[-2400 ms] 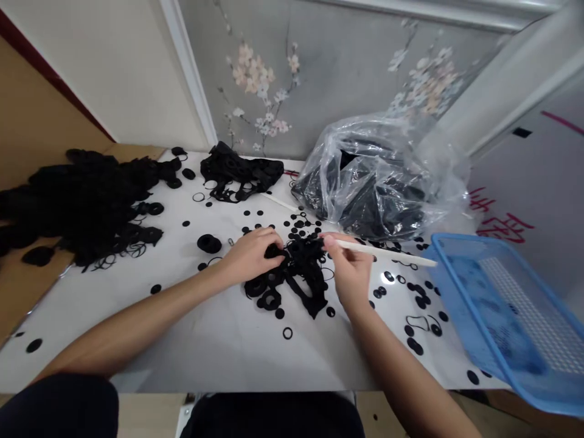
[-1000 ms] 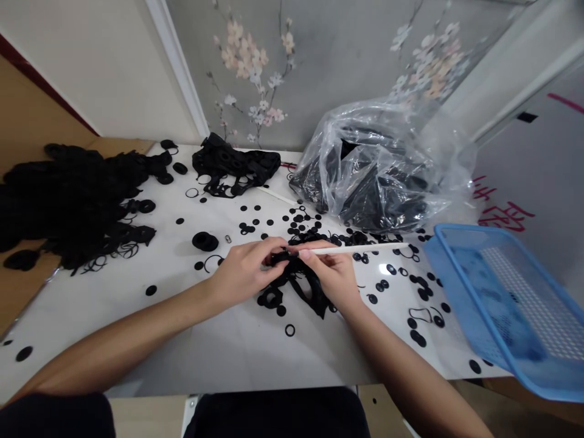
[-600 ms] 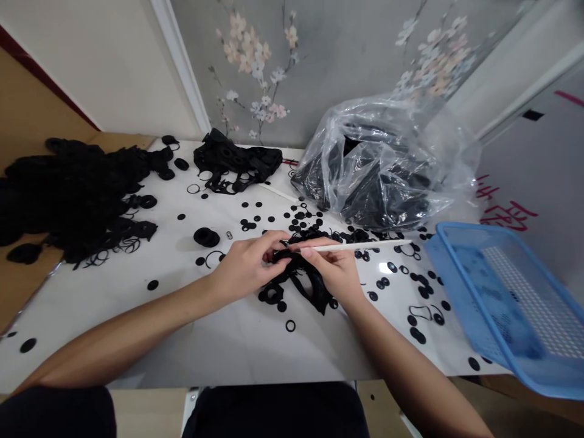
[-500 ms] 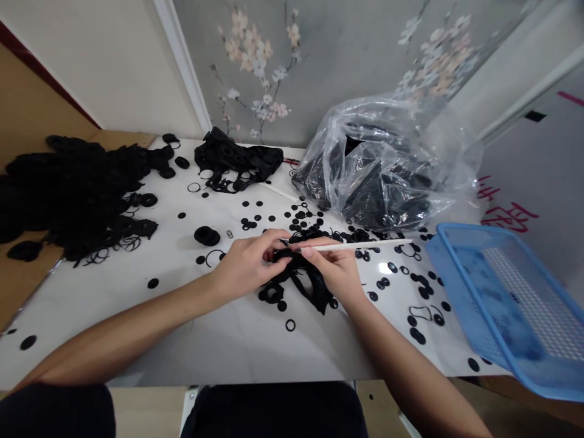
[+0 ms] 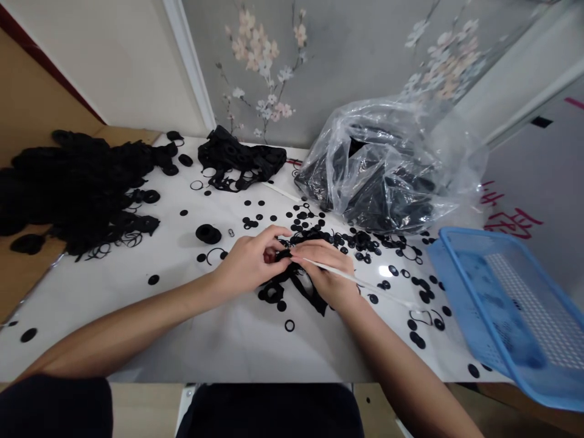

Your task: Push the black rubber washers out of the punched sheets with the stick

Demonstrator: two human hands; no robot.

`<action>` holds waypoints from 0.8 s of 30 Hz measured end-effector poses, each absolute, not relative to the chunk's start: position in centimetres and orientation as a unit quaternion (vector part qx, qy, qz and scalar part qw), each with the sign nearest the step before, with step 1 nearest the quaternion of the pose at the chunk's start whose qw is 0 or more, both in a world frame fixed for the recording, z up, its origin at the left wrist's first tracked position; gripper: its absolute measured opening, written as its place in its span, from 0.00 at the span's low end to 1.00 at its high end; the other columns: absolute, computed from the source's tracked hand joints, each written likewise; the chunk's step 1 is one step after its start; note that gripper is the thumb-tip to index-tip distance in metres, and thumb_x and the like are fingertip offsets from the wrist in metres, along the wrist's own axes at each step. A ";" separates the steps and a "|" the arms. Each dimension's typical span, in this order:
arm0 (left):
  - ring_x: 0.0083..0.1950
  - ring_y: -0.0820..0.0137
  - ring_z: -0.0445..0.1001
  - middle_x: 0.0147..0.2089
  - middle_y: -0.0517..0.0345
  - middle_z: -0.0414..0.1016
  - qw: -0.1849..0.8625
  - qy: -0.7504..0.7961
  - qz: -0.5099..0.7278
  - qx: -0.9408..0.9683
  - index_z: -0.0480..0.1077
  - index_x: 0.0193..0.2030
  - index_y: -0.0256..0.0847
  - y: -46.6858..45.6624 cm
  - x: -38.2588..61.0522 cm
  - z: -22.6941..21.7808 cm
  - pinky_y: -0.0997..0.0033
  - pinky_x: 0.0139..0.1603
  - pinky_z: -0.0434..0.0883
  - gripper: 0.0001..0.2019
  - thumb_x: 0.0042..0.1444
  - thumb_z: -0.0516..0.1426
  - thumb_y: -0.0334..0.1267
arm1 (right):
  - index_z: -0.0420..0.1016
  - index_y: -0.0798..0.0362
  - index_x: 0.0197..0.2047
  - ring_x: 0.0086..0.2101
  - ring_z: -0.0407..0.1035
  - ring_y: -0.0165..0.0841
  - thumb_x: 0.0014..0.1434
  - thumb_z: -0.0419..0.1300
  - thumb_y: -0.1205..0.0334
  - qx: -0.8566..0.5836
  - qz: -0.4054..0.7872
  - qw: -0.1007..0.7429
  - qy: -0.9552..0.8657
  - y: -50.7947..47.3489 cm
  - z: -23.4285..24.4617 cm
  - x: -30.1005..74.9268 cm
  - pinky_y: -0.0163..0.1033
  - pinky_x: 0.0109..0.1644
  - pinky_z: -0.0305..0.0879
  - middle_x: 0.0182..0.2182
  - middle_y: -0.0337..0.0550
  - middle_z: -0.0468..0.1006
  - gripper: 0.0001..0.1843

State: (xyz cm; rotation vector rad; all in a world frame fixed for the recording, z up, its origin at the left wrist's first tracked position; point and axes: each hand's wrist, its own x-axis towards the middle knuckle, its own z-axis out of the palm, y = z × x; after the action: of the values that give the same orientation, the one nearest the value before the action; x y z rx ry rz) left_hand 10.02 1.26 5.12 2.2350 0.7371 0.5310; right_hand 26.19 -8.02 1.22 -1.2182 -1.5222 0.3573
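My left hand (image 5: pixel 250 261) pinches a black rubber part at the middle of the white table. Close against it, my right hand (image 5: pixel 331 274) grips a thin white stick (image 5: pixel 347 275), its near tip at the black part between my fingers. The stick's other end slants down to the right, smeared by motion. Under both hands lies a strip of black rubber sheet (image 5: pixel 310 295) with holes in it. Beside it rest a black ring (image 5: pixel 272 293) and a thin small ring (image 5: pixel 289 325). My fingers partly hide the piece being worked on.
A large heap of black rubber pieces (image 5: pixel 77 188) fills the left side. Behind my hands stand a smaller black pile (image 5: pixel 239 158) and a clear plastic bag (image 5: pixel 387 170) of black parts. Several black discs (image 5: pixel 424 289) lie scattered, and a blue basket (image 5: pixel 497 304) sits at the right.
The white stick has swung from nearly level to slanting down to the right. My right hand has turned with it, while my left hand stays almost in place.
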 end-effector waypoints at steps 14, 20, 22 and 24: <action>0.38 0.74 0.71 0.44 0.57 0.69 0.397 0.299 0.285 0.820 0.73 0.50 0.45 2.8 9.8 4.6 0.74 0.41 0.73 0.15 0.58 0.53 0.34 | 0.80 0.47 0.36 0.38 0.76 0.38 0.62 0.57 0.60 -0.669 0.033 0.536 -0.514 -7.6 1.4 27.0 0.44 0.46 0.72 0.35 0.41 0.83 0.10; 0.41 0.69 0.76 0.40 0.57 0.72 0.586 0.330 0.361 0.646 0.71 0.44 0.42 4.2 9.9 5.0 0.63 0.50 0.75 0.10 0.55 0.59 0.39 | 0.80 0.48 0.36 0.39 0.75 0.39 0.62 0.56 0.57 -0.697 0.080 0.526 -0.481 -7.6 0.9 27.4 0.44 0.45 0.72 0.37 0.40 0.82 0.10; 0.42 0.68 0.78 0.38 0.61 0.72 0.624 0.306 0.437 0.572 0.68 0.42 0.42 4.7 9.8 5.5 0.58 0.53 0.75 0.09 0.55 0.59 0.38 | 0.80 0.48 0.35 0.38 0.75 0.39 0.61 0.57 0.57 -0.696 0.090 0.533 -0.474 -7.6 0.7 27.8 0.43 0.44 0.72 0.35 0.40 0.82 0.10; 0.42 0.67 0.79 0.37 0.63 0.71 0.625 0.290 0.480 0.543 0.67 0.40 0.43 5.1 9.5 6.2 0.57 0.54 0.74 0.09 0.53 0.61 0.36 | 0.80 0.49 0.35 0.36 0.75 0.39 0.60 0.59 0.55 -0.690 0.105 0.549 -0.460 -7.5 0.6 28.2 0.43 0.43 0.72 0.34 0.41 0.82 0.10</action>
State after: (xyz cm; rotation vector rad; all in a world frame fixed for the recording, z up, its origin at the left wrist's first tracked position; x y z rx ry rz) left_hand 9.53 5.12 6.25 1.2452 0.6658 1.1023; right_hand 28.21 -7.50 0.62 -1.6336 -1.0887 0.2488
